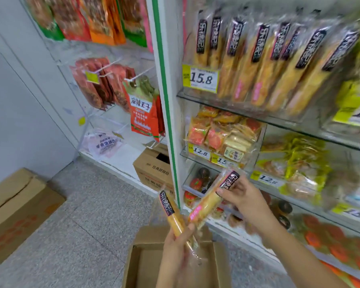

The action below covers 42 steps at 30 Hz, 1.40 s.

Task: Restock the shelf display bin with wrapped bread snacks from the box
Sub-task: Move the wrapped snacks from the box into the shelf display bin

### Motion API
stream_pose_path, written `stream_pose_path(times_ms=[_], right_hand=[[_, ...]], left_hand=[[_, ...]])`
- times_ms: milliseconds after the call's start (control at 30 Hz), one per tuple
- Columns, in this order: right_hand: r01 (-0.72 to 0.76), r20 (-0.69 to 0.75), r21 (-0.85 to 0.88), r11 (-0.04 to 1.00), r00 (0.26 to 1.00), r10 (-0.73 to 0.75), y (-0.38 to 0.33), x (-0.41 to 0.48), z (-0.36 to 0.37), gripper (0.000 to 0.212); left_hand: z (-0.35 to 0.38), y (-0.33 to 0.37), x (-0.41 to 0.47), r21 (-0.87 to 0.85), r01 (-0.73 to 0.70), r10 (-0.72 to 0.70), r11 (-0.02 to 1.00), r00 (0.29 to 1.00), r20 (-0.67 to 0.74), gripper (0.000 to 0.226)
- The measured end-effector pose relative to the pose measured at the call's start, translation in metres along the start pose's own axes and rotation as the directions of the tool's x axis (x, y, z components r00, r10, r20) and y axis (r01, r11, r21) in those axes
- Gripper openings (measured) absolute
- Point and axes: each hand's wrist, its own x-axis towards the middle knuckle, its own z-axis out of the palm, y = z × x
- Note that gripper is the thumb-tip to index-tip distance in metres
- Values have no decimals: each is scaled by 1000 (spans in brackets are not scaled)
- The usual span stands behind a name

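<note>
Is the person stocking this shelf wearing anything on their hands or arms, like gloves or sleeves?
No. The left hand and right hand are bare, without gloves. The left forearm and right forearm are uncovered as far as the picture reaches: no sleeve, watch or bracelet shows. Rings are too blurred to tell.

Grey speckled floor (87,215), pale wall (15,113), white shelving (164,59).

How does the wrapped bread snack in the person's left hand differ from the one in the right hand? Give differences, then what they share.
The left snack leans up-left; the right snack leans up-right. The left hand grips the left snack low, black label free; the right hand pinches the right snack at its black label. Only the right snack shows a pink tag. Both are clear-wrapped golden sticks.
</note>
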Motion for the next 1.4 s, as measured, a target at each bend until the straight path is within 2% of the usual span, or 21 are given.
stream_pose_path(times_ms=[67, 200, 333, 467, 533, 600, 700, 800, 1000, 1167, 1300, 1400], right_hand=[[34, -29, 7, 999, 999, -34, -27, -10, -7, 34], [117, -129, 21, 993, 985, -114, -83, -30, -20, 28], [241, -246, -26, 970, 939, -240, -132, -54, -37, 35], [386, -280, -116, 915, 872, -403, -174, -82, -51, 37], [464, -286, -207, 861, 813, -507, -193, -91, -57, 38], [529, -310, -221, 819, 758, -573, -210, -94, -60, 39], [599, -356, -226, 768, 683, -637, -237, -81, -62, 39], [607, -334, -339, 719, 636, -695, -263, -50, -65, 39], [557, -213, -425, 714, 705, -677, -285, 16, -64, 44], [440, -152, -539, 718, 788, -597, -294, 58, -69, 40], [382, -87, -626, 680, 832, -547, -302, 79, -73, 44], [329, -66, -631, 703, 879, -471, -315, 84, -73, 64]], left_hand=[[18, 20, -7, 9, -8, 7, 1000, 999, 49, 42], [44, 61, -22, 171, -124, 115, 978, 991, 62, 60], [64, 112, -33, 421, -262, 282, 868, 959, 14, 43], [82, 171, -41, 501, -531, 485, 683, 843, 233, 41], [93, 198, -42, 485, -620, 539, 616, 782, 315, 27], [105, 223, -41, 477, -685, 576, 551, 726, 375, 13], [126, 256, -32, 445, -740, 656, 504, 663, 361, 19], [155, 289, -17, 453, -785, 737, 422, 588, 334, 18], [204, 333, 15, 523, -778, 758, 349, 563, 331, 20], [221, 347, 51, 683, -668, 660, 295, 659, 360, 25], [232, 357, 71, 796, -580, 590, 172, 708, 388, 39], [245, 366, 75, 830, -551, 521, 87, 735, 433, 35]])
